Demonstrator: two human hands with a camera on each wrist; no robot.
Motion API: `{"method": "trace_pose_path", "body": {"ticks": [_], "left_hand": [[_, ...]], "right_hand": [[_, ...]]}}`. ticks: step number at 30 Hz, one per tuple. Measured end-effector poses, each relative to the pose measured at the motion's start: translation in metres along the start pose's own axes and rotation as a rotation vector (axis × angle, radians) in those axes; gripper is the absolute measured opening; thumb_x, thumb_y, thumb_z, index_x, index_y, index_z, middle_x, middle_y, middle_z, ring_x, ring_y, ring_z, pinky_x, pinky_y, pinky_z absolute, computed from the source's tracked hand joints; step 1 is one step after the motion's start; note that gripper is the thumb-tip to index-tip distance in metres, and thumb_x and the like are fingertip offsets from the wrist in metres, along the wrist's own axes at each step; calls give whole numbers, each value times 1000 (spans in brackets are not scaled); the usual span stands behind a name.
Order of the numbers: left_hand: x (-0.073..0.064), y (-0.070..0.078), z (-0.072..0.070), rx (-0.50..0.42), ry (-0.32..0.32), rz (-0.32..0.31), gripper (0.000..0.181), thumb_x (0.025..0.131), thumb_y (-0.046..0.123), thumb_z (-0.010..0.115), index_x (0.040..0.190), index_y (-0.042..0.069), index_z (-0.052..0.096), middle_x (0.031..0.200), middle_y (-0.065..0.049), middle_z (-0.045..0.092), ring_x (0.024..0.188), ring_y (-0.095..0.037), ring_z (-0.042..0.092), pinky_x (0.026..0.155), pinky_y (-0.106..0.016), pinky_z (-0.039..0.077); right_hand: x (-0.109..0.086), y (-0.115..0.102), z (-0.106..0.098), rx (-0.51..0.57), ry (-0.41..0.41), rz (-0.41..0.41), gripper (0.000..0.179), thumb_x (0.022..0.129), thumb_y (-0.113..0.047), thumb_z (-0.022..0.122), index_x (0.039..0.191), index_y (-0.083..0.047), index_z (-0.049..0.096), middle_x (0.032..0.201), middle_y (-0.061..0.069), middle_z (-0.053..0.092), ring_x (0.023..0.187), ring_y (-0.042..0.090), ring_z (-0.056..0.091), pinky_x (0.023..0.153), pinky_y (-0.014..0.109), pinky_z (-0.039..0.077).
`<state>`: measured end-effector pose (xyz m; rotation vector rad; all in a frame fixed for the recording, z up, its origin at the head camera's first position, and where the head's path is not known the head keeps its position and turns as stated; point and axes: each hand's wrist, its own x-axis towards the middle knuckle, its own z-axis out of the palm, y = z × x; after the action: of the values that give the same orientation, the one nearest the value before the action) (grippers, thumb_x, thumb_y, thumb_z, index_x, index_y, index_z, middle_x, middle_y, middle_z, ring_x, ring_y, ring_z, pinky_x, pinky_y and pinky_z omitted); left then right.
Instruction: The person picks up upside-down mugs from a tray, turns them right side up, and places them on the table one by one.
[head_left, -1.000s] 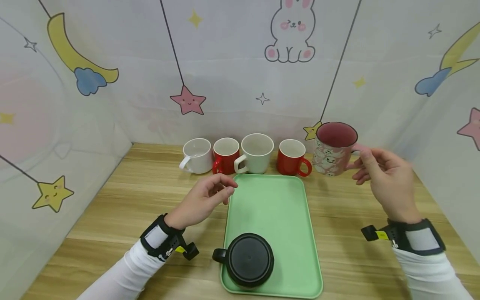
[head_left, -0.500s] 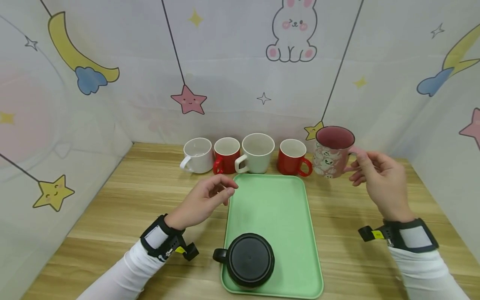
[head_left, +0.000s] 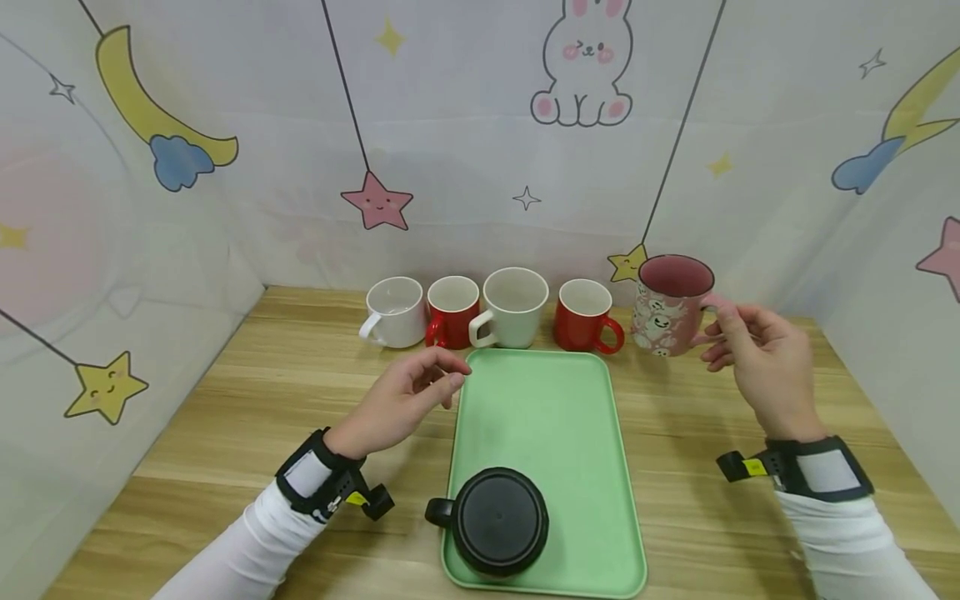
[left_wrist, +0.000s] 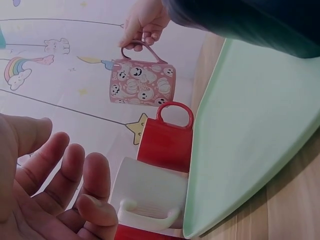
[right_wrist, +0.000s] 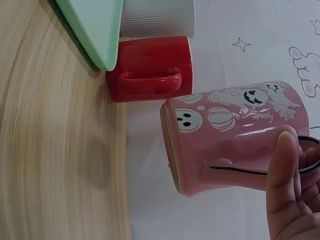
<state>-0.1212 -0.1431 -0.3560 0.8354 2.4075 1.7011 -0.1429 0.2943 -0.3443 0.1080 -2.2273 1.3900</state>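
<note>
By its handle, my right hand (head_left: 772,367) pinches a pink mug (head_left: 670,308) with white ghost and pumpkin pictures. The mug is upright; in the right wrist view its base hangs apart from the wooden table. Just left of it a red mug (head_left: 581,317) stands with its handle to the right. Over the left edge of the green tray (head_left: 555,417), my left hand (head_left: 401,400) hovers with relaxed, slightly bent fingers and holds nothing. A black mug (head_left: 500,521) sits upside down at the tray's near left corner, its handle pointing left past the rim.
Along the back wall, left of the red mug, stand a cream mug (head_left: 515,307), a second red mug (head_left: 453,312) and a white cup (head_left: 395,312). Printed fabric (head_left: 480,125) encloses the wooden table (head_left: 247,400) behind and at both sides.
The pink mug and my right hand have come down a little; in the last half second the mug has shifted slightly right. My left hand stays almost still.
</note>
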Motion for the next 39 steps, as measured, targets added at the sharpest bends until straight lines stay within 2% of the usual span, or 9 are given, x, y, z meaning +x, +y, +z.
{"method": "trace_pose_path", "body": {"ticks": [6, 15, 21, 32, 35, 39], "left_hand": [[0, -1, -1, 10, 1, 3, 17, 102, 21, 58, 115, 12, 64, 98, -5, 61, 78, -24, 58, 66, -31, 48], [-3, -5, -2, 49, 4, -10, 18, 101, 22, 59, 115, 12, 65, 97, -3, 62, 78, -22, 59, 65, -30, 48], [-5, -7, -3, 78, -22, -38, 20, 101, 24, 59, 116, 12, 65, 97, -3, 62, 80, -22, 59, 66, -30, 49], [-5, -8, -1, 86, -34, -74, 18, 101, 12, 58, 117, 8, 64, 98, -13, 62, 82, -29, 59, 66, -30, 49], [-5, -9, -1, 80, -38, -74, 18, 101, 15, 59, 117, 9, 64, 99, -11, 62, 83, -26, 59, 66, -29, 50], [-6, -8, -2, 74, -48, -67, 20, 101, 21, 60, 117, 10, 64, 102, -12, 63, 84, -23, 59, 69, -30, 51]], "right_hand": [[-1, 5, 3, 15, 4, 8, 35, 100, -30, 58, 117, -1, 67, 91, 17, 68, 63, 18, 67, 55, 28, 56], [-1, 20, 9, 36, -57, 35, 39, 101, -34, 56, 127, -6, 66, 94, 22, 67, 69, 20, 69, 60, 30, 57], [-2, 33, 12, 68, -117, 69, 40, 103, -32, 53, 131, -5, 63, 97, 23, 64, 72, 21, 69, 63, 33, 57], [-4, 44, 15, 193, -158, 178, 47, 101, -35, 55, 131, 1, 60, 96, 20, 67, 74, 20, 71, 67, 36, 58], [-4, 46, 16, 227, -167, 191, 48, 101, -35, 55, 131, 3, 59, 97, 21, 67, 76, 21, 71, 68, 35, 57], [-4, 47, 18, 323, -186, 223, 50, 101, -34, 55, 130, 7, 57, 98, 23, 67, 78, 23, 71, 70, 35, 57]]}}
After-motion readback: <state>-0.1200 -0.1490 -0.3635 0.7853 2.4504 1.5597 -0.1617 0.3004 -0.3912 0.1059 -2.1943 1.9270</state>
